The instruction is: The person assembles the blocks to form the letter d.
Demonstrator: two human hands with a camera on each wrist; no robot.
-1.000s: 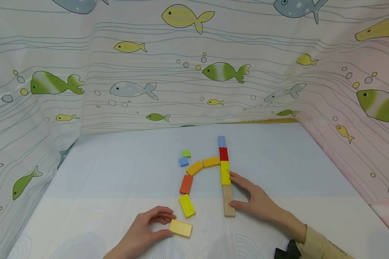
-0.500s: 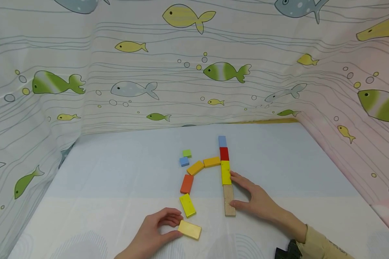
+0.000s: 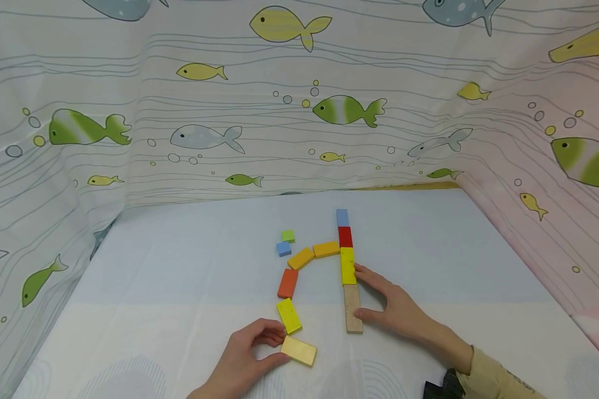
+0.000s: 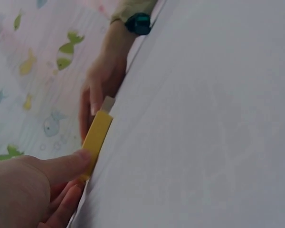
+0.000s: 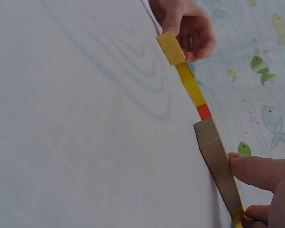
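My left hand (image 3: 247, 354) pinches the left end of a pale yellow block (image 3: 299, 351) between thumb and fingers, low on the table. Just beyond that block lies a bright yellow block (image 3: 289, 316), the near end of a curve with a red-orange block (image 3: 288, 283) and two orange blocks (image 3: 300, 258). The curve meets a straight row: wooden block (image 3: 351, 318), yellow section (image 3: 346, 263), dark red block (image 3: 345, 237), blue block (image 3: 342, 218). My right hand (image 3: 399, 310) rests beside this row, thumb touching the wooden block and fingertips the yellow section.
A small green block (image 3: 288, 236) and a small blue block (image 3: 283, 249) lie outside the curve at upper left. Fish-patterned cloth (image 3: 279, 127) rises behind the pale table (image 3: 179, 266) and at both sides. A black strap (image 3: 444, 386) sits by the right sleeve.
My left hand has slid to the right with the pale yellow block, bringing it below the near end of the curve. The right hand and the other blocks have stayed in place.
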